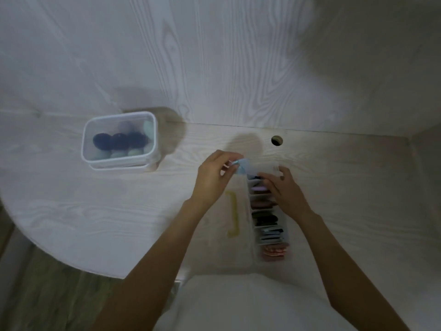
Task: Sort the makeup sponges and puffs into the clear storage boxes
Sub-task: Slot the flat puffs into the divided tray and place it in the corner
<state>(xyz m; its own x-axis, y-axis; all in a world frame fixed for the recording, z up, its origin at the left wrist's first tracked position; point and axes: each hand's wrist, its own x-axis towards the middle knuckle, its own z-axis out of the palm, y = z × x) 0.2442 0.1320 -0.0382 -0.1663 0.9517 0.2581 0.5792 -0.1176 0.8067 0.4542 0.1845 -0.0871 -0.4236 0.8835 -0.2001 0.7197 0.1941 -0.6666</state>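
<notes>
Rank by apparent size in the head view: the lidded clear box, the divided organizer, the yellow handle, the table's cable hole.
1. lidded clear box
2. divided organizer, partly hidden by hands, so unsure against the box
3. yellow handle
4. cable hole

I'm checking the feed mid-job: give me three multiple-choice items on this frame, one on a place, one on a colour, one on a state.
1. Where is the lidded clear box relative to the hands?
A. To their left, farther back
B. To their right
C. Under them

2. What colour is the puff pinched by the left hand?
A. Red
B. Light blue
C. Black

3. What is the right hand doing?
A. Hanging idle off the table
B. Resting on the divided organizer
C. Lifting the lidded box

Answers: 1 A, it sits far left; 2 B, pale blue shows at the fingertips; 3 B, its fingers lie on the far compartments.
</notes>
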